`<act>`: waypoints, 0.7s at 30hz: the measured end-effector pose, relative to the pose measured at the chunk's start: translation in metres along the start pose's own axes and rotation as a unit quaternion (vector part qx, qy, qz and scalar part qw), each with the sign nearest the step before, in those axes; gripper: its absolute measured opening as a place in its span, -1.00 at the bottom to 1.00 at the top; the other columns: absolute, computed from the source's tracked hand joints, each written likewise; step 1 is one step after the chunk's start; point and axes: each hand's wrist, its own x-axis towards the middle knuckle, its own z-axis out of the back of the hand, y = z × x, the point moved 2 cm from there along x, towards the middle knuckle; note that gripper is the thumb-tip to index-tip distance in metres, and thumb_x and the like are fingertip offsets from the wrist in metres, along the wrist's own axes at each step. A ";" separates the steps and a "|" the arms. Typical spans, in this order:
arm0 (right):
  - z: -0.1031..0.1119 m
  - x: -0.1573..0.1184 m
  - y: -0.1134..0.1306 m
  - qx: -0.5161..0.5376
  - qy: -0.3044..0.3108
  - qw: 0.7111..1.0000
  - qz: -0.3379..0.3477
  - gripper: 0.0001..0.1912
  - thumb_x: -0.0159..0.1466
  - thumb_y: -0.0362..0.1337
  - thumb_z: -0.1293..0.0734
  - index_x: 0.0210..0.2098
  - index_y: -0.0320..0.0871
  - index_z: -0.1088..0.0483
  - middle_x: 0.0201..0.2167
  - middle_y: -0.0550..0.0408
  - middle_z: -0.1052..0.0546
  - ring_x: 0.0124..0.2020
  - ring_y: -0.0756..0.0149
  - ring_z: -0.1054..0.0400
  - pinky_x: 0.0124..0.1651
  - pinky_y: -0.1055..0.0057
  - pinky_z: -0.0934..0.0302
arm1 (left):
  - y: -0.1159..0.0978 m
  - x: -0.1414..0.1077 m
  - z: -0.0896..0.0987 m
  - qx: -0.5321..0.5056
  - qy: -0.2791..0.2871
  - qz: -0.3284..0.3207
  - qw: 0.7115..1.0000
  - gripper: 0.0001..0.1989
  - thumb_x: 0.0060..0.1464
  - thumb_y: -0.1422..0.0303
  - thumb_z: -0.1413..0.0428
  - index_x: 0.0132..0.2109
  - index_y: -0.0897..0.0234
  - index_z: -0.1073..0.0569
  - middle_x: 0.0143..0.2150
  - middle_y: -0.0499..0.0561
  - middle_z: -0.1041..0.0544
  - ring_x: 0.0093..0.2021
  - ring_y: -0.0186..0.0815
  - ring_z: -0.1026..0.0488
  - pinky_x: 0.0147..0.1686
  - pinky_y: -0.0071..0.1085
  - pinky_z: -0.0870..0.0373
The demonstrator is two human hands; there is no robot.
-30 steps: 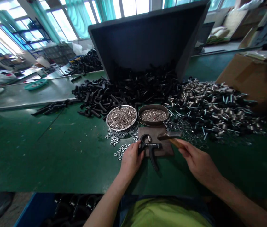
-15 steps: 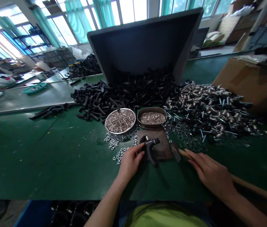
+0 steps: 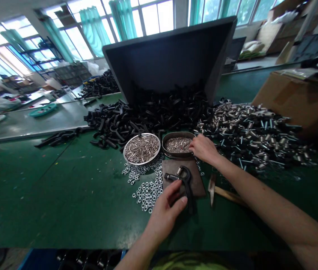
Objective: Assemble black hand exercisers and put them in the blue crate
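My left hand (image 3: 166, 210) has its thumb and fingers apart beside a black hand grip exerciser (image 3: 187, 183), the fingertips close to or touching it. The exerciser, with a metal spring at its top, lies on a brown metal plate (image 3: 199, 185). My right hand (image 3: 204, 149) reaches over the right rim of an oval tin (image 3: 165, 149) of small metal parts, its fingertips drawn together; what they pinch is hidden. A hammer (image 3: 212, 190) with a wooden handle lies right of the plate, partly under my right forearm.
A round dish (image 3: 125, 153) of small metal pins stands left of the tin, with loose nuts (image 3: 147, 195) around it. Behind lie black handles (image 3: 113, 120) and a tipped grey bin (image 3: 170, 62). Springs and bolts (image 3: 249, 131) are heaped at right, before a cardboard box (image 3: 296, 97).
My right hand has let go of the hammer, now on the table, and moved up to the oval tin. The exerciser has been turned over on the plate; my left hand has loosened beside it.
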 end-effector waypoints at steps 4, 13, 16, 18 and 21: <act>-0.010 0.044 0.014 0.004 0.073 0.997 0.005 -0.82 0.04 -0.17 -0.41 -0.39 -0.11 -0.56 -0.31 -0.06 -0.57 -0.21 0.11 -0.41 -0.26 0.36 -0.21 | -0.029 0.049 0.023 0.245 -0.060 -0.169 0.953 -0.74 0.09 0.36 -0.08 -0.06 0.29 -0.48 -0.01 0.12 -0.49 -0.04 -0.23 -0.44 -0.03 -0.28 -0.38; -0.027 0.059 0.002 0.041 0.001 0.998 -0.053 -0.74 0.25 -0.25 -0.21 -0.16 -0.15 -0.48 -0.17 -0.12 -0.55 -0.12 0.14 -0.41 -0.18 0.36 -0.21 | -0.063 0.167 0.023 0.649 -0.034 -0.152 0.745 -0.78 0.11 0.38 -0.03 -0.17 0.25 -0.56 -0.17 0.09 -0.56 -0.06 -0.19 -0.43 0.00 -0.31 -0.30; -0.024 0.058 -0.008 0.074 -0.010 0.996 -0.050 -0.77 0.22 -0.30 -0.22 -0.20 -0.14 -0.48 -0.22 -0.07 -0.56 -0.14 0.16 -0.41 -0.15 0.36 -0.19 | -0.065 0.193 0.018 0.664 -0.010 -0.111 0.739 -0.85 -0.03 0.35 -0.16 -0.29 0.26 -0.59 -0.26 0.15 -0.58 -0.13 -0.11 -0.48 -0.07 -0.27 -0.35; -0.021 0.055 -0.012 0.101 -0.013 0.994 -0.039 -0.80 0.19 -0.33 -0.24 -0.25 -0.15 -0.48 -0.24 -0.03 -0.56 -0.14 0.19 -0.41 -0.13 0.39 -0.17 | -0.064 0.207 0.013 0.670 0.002 -0.089 0.737 -0.81 -0.15 0.37 -0.25 -0.30 0.30 -0.58 -0.26 0.21 -0.57 -0.14 -0.06 -0.49 -0.11 -0.26 -0.36; -0.016 0.049 -0.015 0.148 -0.022 0.988 -0.030 -0.82 0.17 -0.38 -0.23 -0.27 -0.18 -0.45 -0.28 -0.02 -0.56 -0.18 0.23 -0.41 -0.14 0.42 -0.17 | -0.059 0.220 0.008 0.667 0.012 -0.085 0.740 -0.76 -0.17 0.42 -0.25 -0.25 0.34 -0.57 -0.19 0.28 -0.55 -0.10 -0.02 -0.47 -0.09 -0.25 -0.35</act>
